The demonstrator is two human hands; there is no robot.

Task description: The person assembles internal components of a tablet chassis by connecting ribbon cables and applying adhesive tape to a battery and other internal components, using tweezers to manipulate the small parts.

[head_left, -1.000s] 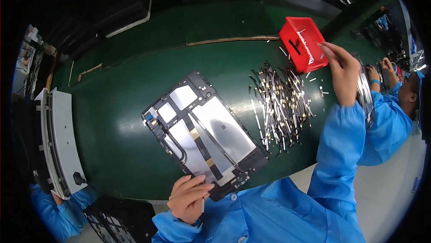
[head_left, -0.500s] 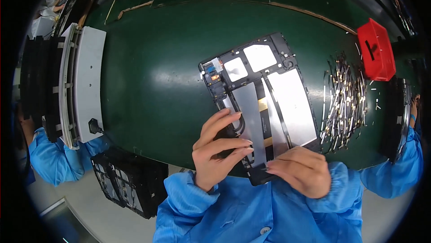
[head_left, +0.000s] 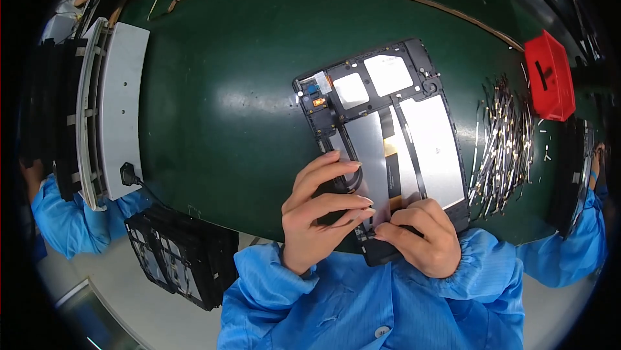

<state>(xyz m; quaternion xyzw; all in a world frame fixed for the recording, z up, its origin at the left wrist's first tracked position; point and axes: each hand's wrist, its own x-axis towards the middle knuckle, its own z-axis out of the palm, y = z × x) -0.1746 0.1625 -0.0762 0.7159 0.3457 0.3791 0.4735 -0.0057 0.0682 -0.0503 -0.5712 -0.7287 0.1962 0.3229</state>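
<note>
Right hand (head_left: 424, 240) was out by the red bin (head_left: 550, 75) a second ago; from my end I now see it at the near end of the tablet-style housing (head_left: 440, 149), fingertips almost meeting the left hand (head_left: 304, 214). Left fingers curl over the left edge; whether either hand is pinching anything, I can't tell. Housing's at the front edge of the tabletop (head_left: 213, 123), left of the loose cable pile (head_left: 504, 149). Looks like fiddly small-part work, so I'd brace with the left, press lightly with the right and stay off the shiny plates. Long axis runs away from the blue jacket (head_left: 349, 305), far end leaning left, blue-and-orange connector corner (head_left: 315, 94) at far left.
</note>
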